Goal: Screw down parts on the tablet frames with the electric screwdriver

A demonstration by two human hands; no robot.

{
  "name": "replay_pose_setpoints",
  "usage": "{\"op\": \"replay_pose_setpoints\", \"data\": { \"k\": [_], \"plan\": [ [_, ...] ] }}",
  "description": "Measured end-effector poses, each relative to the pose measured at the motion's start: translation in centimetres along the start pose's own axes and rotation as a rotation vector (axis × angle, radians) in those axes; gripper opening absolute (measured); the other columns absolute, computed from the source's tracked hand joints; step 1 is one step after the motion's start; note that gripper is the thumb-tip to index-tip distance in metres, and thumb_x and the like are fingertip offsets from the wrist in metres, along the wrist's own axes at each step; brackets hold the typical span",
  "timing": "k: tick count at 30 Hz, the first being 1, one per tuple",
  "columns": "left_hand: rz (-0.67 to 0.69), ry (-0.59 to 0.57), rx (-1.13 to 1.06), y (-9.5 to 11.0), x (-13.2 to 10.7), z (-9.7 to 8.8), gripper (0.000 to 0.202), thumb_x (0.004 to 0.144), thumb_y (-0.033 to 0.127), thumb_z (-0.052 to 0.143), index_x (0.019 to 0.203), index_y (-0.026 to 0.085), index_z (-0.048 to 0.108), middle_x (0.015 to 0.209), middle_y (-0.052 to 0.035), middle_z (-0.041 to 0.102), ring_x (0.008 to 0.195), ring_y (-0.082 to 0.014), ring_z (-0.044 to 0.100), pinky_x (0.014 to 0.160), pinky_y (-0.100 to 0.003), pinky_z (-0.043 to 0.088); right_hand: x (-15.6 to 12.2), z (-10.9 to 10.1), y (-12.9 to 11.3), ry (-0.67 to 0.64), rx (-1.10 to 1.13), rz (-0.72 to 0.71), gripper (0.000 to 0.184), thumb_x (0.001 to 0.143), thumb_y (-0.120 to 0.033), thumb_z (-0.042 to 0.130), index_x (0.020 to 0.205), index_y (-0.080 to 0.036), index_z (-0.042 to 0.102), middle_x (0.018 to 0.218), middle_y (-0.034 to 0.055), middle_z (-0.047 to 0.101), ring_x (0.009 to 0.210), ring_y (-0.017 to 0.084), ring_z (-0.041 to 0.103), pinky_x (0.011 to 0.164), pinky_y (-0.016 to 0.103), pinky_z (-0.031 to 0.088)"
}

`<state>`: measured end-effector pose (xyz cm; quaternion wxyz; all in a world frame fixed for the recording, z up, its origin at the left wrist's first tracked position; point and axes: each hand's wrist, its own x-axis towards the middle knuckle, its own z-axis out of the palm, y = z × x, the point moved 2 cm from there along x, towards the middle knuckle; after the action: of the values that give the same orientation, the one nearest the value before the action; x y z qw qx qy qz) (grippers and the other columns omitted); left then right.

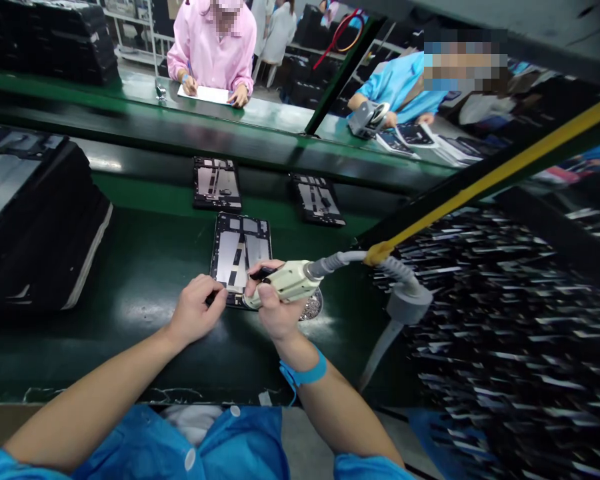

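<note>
My right hand (280, 313) is wrapped round a cream-coloured electric screwdriver (295, 281) with a grey cable; its tip is hidden by the hand. The screwdriver is over the lower right corner of an opened tablet (230, 257), whose black frame, silver plates and dark strips face up. My left hand (199, 312) is closed, thumb and fingers together, at the tablet's lower left corner. Something dark shows at its fingertips, too small to name. A round dish of small metal screws (312, 308) sits beside the tablet, partly behind my right hand.
Two more opened tablets (217, 183) (318, 200) lie farther back on the green bench (145, 253). A tall stack of black trays (35, 220) stands left. Many stacked dark parts (500, 300) fill the right, beside the hanging cable (410, 303). Two people (213, 47) (405, 83) work across the bench.
</note>
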<state>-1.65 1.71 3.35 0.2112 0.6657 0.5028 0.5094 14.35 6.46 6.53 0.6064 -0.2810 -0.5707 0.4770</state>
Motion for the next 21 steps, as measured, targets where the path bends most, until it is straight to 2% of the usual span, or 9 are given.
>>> {"op": "replay_pose_setpoints", "data": {
  "k": [9,17,19,21],
  "plan": [
    [-0.030,-0.001,-0.002,-0.1,0.0,0.2,0.019,0.100,0.022,0.057,0.082,0.020,0.063,0.075,-0.0015,0.063,0.075,-0.0177,0.057,0.072,-0.031,0.043,-0.3,0.1,0.4,-0.010,-0.016,-0.004,0.030,0.090,-0.042,0.073,0.110,-0.024,0.061,0.098,0.0028,0.067,0.058,0.011,0.062,0.056,0.028,0.055],
    [-0.033,-0.031,0.018,0.1,-0.1,0.3,0.018,0.099,0.020,0.057,0.082,0.020,0.061,0.075,-0.0017,0.063,0.076,-0.0181,0.057,0.073,-0.033,0.044,-0.6,0.0,0.9,-0.046,-0.078,0.016,0.025,0.090,-0.035,0.074,0.109,-0.022,0.064,0.092,0.0026,0.068,0.065,0.013,0.064,0.064,0.032,0.058],
    [-0.015,-0.036,0.039,0.1,-0.1,0.4,0.015,0.099,0.019,0.057,0.085,0.020,0.063,0.080,-0.0033,0.065,0.082,-0.0196,0.059,0.077,-0.035,0.047,-0.7,0.1,1.0,-0.054,-0.098,0.018,0.027,0.088,-0.037,0.074,0.107,-0.022,0.064,0.091,0.0031,0.068,0.068,0.015,0.064,0.067,0.033,0.059],
    [0.003,-0.041,0.077,-0.1,-0.2,0.6,0.008,0.097,0.018,0.058,0.094,0.020,0.066,0.094,-0.0068,0.067,0.096,-0.0228,0.061,0.086,-0.039,0.051,-0.8,0.2,1.1,-0.062,-0.101,0.022,0.028,0.088,-0.038,0.074,0.107,-0.022,0.063,0.090,0.0028,0.068,0.069,0.015,0.065,0.069,0.033,0.060]
  ]
}}
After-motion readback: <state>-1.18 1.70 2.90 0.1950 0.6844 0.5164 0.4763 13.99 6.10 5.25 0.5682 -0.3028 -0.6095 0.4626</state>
